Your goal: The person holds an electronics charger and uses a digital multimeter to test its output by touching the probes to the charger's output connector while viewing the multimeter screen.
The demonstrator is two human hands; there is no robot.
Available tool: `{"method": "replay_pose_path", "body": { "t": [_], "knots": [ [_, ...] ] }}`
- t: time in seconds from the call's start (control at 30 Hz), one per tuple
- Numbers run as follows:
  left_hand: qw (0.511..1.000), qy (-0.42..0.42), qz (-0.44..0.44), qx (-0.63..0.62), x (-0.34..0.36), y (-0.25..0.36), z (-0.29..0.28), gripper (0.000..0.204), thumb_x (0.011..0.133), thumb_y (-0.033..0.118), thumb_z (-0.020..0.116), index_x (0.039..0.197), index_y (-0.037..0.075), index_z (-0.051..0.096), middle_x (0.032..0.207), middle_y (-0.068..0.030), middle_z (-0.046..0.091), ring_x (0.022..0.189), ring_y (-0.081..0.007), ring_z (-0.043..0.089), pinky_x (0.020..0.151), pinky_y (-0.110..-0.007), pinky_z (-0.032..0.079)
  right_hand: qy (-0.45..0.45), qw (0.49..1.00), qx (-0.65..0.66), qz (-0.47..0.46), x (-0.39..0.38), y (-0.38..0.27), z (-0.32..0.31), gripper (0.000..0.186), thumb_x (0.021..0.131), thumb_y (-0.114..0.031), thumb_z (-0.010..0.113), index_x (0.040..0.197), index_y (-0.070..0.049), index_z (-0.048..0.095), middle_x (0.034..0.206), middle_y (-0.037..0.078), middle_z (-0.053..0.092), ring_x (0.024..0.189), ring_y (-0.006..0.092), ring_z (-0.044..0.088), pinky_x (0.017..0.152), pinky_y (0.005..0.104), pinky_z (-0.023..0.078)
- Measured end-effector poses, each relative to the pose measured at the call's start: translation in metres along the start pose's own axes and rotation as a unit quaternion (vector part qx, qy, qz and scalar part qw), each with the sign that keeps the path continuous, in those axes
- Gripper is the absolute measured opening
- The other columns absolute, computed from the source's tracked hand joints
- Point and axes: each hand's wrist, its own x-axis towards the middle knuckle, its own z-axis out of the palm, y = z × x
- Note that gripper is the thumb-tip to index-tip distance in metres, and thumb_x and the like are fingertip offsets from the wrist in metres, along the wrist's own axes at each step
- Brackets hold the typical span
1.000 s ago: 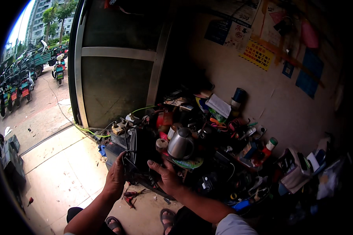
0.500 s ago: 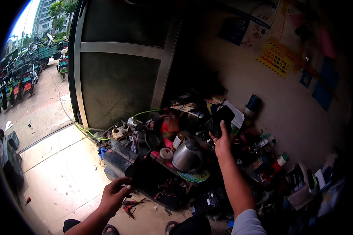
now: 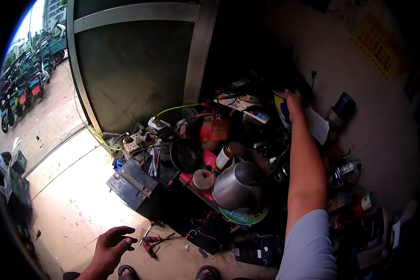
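My right arm stretches to the far side of the clutter, and my right hand (image 3: 294, 103) is in deep shadow beside a yellow-and-blue card (image 3: 283, 111) and a white paper sheet (image 3: 318, 125). Its fingers merge with the dark, so any object in them is hidden. A black plug on a cord (image 3: 313, 73) shows just beyond that hand. My left hand (image 3: 108, 252) hovers low over the tiled floor, fingers apart and holding nothing. Closest to it are red-handled pliers (image 3: 149, 247) and a thin metal tool (image 3: 146, 232) on the floor.
A steel kettle (image 3: 231, 186) stands on a green round plate (image 3: 245, 217). Around it are a tin (image 3: 228, 154), a tape roll (image 3: 203, 179), a red container (image 3: 214, 133) and a black battery (image 3: 133, 184). A glass-panelled door (image 3: 135, 70) stands behind, and a wall bounds the right.
My right hand has reached farther away and to the right; the black object seen in it before no longer shows clearly. My left hand has moved down and left. The view has shifted.
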Motion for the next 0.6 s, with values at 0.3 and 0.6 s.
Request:
{"method": "replay_pose_path", "body": {
  "t": [0.3, 0.6],
  "knots": [
    [0.998, -0.029, -0.029, 0.039, 0.021, -0.007, 0.02, 0.041, 0.098, 0.012, 0.075, 0.131, -0.008, 0.063, 0.13, -0.0205, 0.069, 0.11, -0.0309, 0.073, 0.088, -0.041, 0.062, 0.162, 0.977, -0.11, -0.086, -0.009, -0.006, -0.012, 0.042, 0.1, -0.013, 0.06, 0.137, 0.006, 0.059, 0.134, 0.023, 0.068, 0.123, 0.0353, 0.066, 0.105, 0.0437, 0.05],
    [0.997, -0.032, -0.041, 0.06, 0.037, -0.016, 0.011, 0.035, 0.099, 0.005, 0.071, 0.129, -0.009, 0.063, 0.129, -0.0202, 0.069, 0.109, -0.0304, 0.073, 0.087, -0.04, 0.062, 0.05, 0.964, -0.197, -0.172, 0.072, 0.049, -0.052, 0.084, 0.087, -0.023, 0.077, 0.161, -0.012, 0.041, 0.149, 0.025, 0.058, 0.138, 0.0424, 0.055, 0.115, 0.0455, 0.045]
  ]
}}
